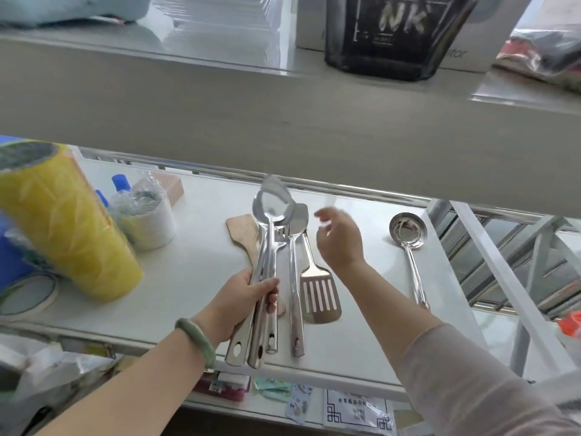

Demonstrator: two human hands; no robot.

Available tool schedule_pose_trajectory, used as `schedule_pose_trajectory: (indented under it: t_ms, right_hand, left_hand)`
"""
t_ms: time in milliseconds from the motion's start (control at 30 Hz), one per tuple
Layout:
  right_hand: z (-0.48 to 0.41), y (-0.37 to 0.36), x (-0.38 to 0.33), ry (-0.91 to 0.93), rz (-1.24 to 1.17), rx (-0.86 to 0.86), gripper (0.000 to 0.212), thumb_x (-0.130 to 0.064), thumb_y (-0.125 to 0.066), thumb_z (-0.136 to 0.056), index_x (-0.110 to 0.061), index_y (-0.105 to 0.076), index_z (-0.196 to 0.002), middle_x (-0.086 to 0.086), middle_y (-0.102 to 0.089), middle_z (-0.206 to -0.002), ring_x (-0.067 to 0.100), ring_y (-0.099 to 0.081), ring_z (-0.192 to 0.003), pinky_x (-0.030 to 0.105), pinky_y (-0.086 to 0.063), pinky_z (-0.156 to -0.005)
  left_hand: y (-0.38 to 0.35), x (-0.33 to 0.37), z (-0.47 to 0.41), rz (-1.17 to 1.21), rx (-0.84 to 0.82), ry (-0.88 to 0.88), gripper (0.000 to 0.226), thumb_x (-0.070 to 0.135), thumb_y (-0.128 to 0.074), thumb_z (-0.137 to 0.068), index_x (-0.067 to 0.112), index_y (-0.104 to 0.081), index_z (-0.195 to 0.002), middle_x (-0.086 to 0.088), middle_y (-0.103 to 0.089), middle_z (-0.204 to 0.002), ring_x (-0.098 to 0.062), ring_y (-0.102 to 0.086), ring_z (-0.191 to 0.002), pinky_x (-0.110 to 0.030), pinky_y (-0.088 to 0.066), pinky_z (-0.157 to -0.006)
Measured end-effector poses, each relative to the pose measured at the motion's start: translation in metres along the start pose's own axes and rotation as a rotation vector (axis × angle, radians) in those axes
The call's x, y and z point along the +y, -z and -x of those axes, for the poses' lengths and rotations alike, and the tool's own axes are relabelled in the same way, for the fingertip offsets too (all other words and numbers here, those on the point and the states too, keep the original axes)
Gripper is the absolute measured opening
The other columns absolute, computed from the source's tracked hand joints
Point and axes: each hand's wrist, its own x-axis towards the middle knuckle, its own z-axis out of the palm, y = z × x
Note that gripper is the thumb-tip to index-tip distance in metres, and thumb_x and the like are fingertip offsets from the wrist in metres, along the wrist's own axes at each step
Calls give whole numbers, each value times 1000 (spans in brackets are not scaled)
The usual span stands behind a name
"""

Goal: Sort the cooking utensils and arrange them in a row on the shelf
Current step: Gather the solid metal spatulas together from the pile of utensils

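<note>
My left hand [243, 302] grips a bundle of steel utensils [267, 247] by their handles, spoon bowls pointing away from me, just above the white shelf [195, 272]. A wooden spatula [243, 231] lies partly under the bundle. Beside it lie a steel utensil with a long handle [295, 303] and a slotted steel turner [319, 297], its blade toward me. My right hand [339, 239] hovers open above the turner's handle, holding nothing. A steel ladle [408, 234] lies alone to the right.
Yellow roll [69, 228], wrapped tape rolls [147, 218], blue-capped bottles [121, 184] and a tape ring [26, 294] crowd the shelf's left. An upper shelf [283, 99] overhangs, carrying a black bag [396, 36]. A metal frame [490, 256] stands at right. Packets lie on the level below.
</note>
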Motion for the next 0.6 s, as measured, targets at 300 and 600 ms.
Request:
schedule_pose_trajectory:
  t_ms: [300,600]
  right_hand:
    - [73,-54,-17,-153,523,-421,36,-25,-49,-91,-7,-44,-121,13,-67,-108,31,-62,-104,33,-48,-77]
    - [75,-45,-26,-255,381,-321,30,-23,-51,-85,0,-63,-99,16,-67,-103,30,-62,-99,30,-48,-80]
  left_hand:
    - [19,-6,12,-9,88,8,14,7,-53,-92,-3,-55,-102,-13,-63,-76,-10,-62,-51,-22,-55,-49]
    - [13,-11,14,57,143,32,7,6,-53,-92,1,-56,-95,-13,-61,-81,-17,-65,-66,-24,-57,-50]
